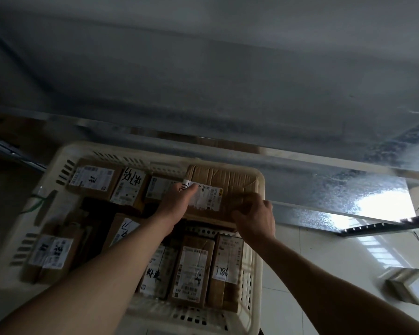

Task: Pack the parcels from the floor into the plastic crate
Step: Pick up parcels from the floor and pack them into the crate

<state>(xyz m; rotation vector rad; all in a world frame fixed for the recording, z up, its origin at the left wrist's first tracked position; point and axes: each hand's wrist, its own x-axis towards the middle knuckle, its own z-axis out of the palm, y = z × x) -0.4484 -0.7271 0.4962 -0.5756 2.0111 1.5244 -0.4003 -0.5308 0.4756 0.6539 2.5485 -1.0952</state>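
I see the plastic crate [46, 189], cream, slotted walls, filling the lower-left and centre of frame, on the floor. It's mostly full of brown cardboard parcels with white shipping labels.

Left side of frame: parcel at lower left [50, 256] stands on edge, long axis running toward the bottom of frame, label with handwriting I can't read. Upper left: flat parcel [92, 180], label up, long axis roughly left-right. Next to it a label with big black handwritten characters [130, 187], tilted; not legible to me.

Centre: my left hand [177, 201] lies palm-down on the label end of the large parcel [228, 182], fingers [189, 189] flat and together, pressing rather than clamping. That parcel sits at the crate's upper-right corner, riding on the rim, long axis left-right across the frame, taped brown top facing up, white label [209, 198] at its left end. Label print is too small to read.

Right of centre: my right hand [255, 218] is at the parcel's near right edge, fingers curled around that edge, thumb apart from them.

Lower centre: upright row of parcels, long axes pointing to the bottom of frame; one [191, 269] carries a printed barcode label, the rightmost [225, 269] has handwritten "7186" or similar, seen upside down.

Far lower right: small box [408, 285] on the tiled floor [324, 262], well apart from the crate.
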